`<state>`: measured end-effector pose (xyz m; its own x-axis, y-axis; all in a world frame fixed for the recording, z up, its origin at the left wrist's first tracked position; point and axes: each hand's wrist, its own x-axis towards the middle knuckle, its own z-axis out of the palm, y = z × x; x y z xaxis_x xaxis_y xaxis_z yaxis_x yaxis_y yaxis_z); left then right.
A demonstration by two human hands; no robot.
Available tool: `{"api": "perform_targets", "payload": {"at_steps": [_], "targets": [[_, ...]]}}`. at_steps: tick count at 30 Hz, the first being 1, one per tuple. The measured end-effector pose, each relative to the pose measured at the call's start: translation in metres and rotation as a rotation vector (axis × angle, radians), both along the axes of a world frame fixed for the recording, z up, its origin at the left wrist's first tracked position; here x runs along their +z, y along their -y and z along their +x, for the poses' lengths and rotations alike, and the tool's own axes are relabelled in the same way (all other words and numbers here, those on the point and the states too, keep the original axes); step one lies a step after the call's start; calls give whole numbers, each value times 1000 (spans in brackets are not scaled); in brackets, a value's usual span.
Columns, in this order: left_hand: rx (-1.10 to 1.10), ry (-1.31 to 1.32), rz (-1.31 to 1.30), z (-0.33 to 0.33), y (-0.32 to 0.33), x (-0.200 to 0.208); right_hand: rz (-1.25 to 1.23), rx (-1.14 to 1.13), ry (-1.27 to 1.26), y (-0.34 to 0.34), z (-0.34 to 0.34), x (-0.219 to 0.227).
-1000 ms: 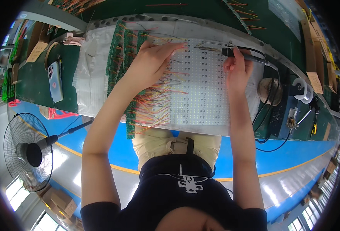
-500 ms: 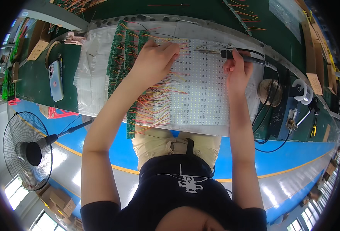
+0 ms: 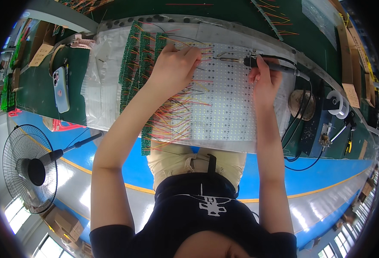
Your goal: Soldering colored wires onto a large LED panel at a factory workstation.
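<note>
I see the right hand (image 3: 264, 84) closed like a pen grip around a black-handled soldering iron with a slim metal tip (image 3: 250, 62), which points left above the panel's upper part. The left hand (image 3: 176, 66) has its fingers curled in close together near the tip; its fingertips are hidden from me, so I cannot tell whether they pinch a wire.

Beneath and between both hands lies a flat, white rectangular panel covered in rows of small dots (image 3: 223, 107). A tangle of thin red, yellow and dark wires (image 3: 176, 105) spreads across its left part, below the left hand. Long, narrow green circuit-board strips (image 3: 144, 49) run beside the panel on the left; the left forearm crosses over them and blocks part of my view.

Under the work is a whitish, wrinkled sheet (image 3: 101, 86) on a dark green bench (image 3: 223, 17). A pale blue phone (image 3: 61, 92) lies left of it. To the right, a black cable (image 3: 310, 88) loops down from the iron, passing over a rounded brown lump (image 3: 299, 105) near a white spool (image 3: 337, 105) and yellow-and-black-handled pliers (image 3: 349, 144). A grey metal post (image 3: 60, 19) slants in at upper left; a black-caged fan (image 3: 37, 172) stands off the bench, lower left.
</note>
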<state>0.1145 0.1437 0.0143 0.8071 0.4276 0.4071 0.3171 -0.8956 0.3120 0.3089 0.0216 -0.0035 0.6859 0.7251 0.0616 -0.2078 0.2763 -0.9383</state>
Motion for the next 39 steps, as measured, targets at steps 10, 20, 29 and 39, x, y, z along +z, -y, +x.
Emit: {"api": "perform_targets", "payload": {"at_steps": [10, 20, 29, 39], "targets": [[-7, 3, -5, 2, 0, 0, -9, 11, 28, 1, 1, 0], [-3, 25, 16, 2, 1, -1, 1, 23, 31, 1, 0, 0], [0, 38, 22, 1, 0, -1, 9, 30, 36, 1, 0, -1], [3, 37, 10, 1, 1, -1, 24, 19, 47, 0, -1, -2]]}}
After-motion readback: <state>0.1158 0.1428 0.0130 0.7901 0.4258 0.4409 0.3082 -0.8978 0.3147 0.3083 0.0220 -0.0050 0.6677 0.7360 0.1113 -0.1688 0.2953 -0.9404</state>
